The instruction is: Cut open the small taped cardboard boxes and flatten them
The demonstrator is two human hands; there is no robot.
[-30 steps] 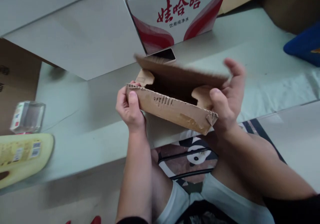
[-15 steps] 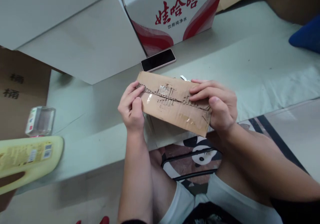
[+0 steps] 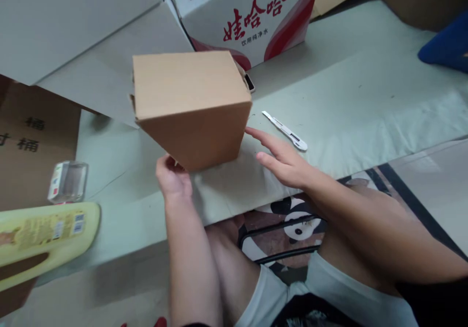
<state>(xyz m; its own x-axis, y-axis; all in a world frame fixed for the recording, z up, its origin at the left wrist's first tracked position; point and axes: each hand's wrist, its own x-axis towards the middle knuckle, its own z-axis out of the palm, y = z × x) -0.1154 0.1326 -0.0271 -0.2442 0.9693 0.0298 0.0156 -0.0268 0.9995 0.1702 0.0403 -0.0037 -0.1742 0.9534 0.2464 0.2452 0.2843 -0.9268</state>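
A plain brown cardboard box (image 3: pixel 193 86) stands tall on the cloth-covered surface, a smooth face up and torn flap edges at its left and right sides. My left hand (image 3: pixel 174 178) is at its lower left corner, fingers curled round behind the box and partly hidden by it. My right hand (image 3: pixel 280 159) is open, fingers stretched towards the box's right side; its fingertips are close to that side, and I cannot tell if they touch. A white utility knife (image 3: pixel 287 132) with its blade out lies just beyond my right hand.
A white and red water carton (image 3: pixel 252 25) stands behind, beside a large white box (image 3: pixel 91 39). A phone (image 3: pixel 249 82) peeks out behind the brown box. At left are a clear plastic container (image 3: pixel 69 183) and a yellow jug (image 3: pixel 54 229). Something blue (image 3: pixel 446 49) is at far right.
The box has been turned, so its torn, taped face no longer shows and a smooth face is up. It moved left. My right hand has let go, and the knife is now in full view.
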